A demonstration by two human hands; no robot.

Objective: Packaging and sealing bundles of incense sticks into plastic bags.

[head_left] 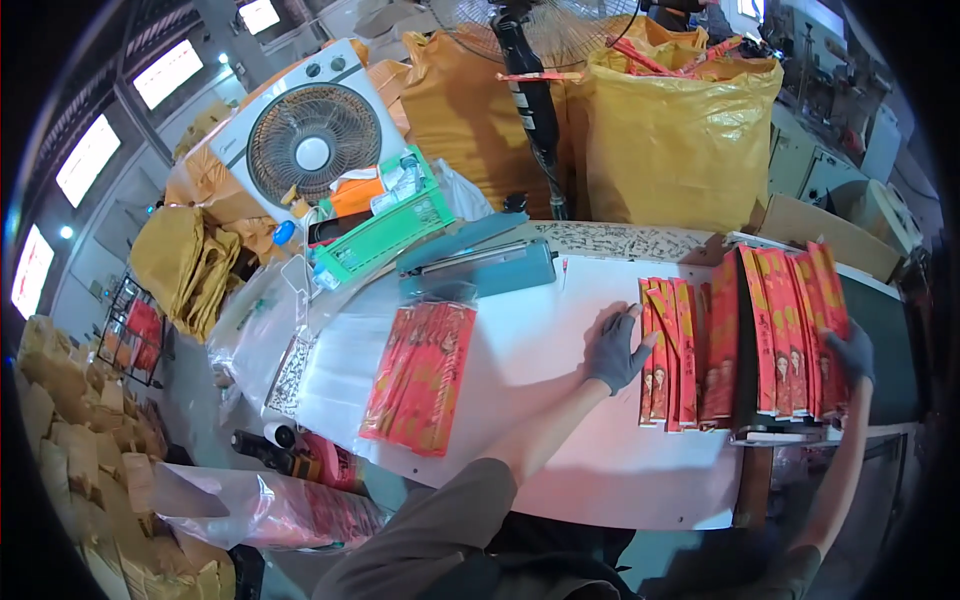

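Note:
Long slim red and gold packets (716,350) stand side by side in a row on the white worktop (535,400). More of the same packets (790,330) continue the row on a dark surface at the right. At the row's left end is my left hand (620,352) in a grey glove with bare fingertips, its fingers spread and thumb reaching toward the nearest packets. My right hand (852,352), gloved alike, lies against the row's right end with its fingers partly hidden and no packet visibly gripped. A clear bag of red packets (420,378) lies left of centre.
Behind the worktop's middle lies a teal sealing device (500,268), with a green basket (390,235) of odds and ends beside it. A box fan (312,152) and a large yellow sack (680,140) stand farther back. A filled plastic bag (270,508) sits below the left edge.

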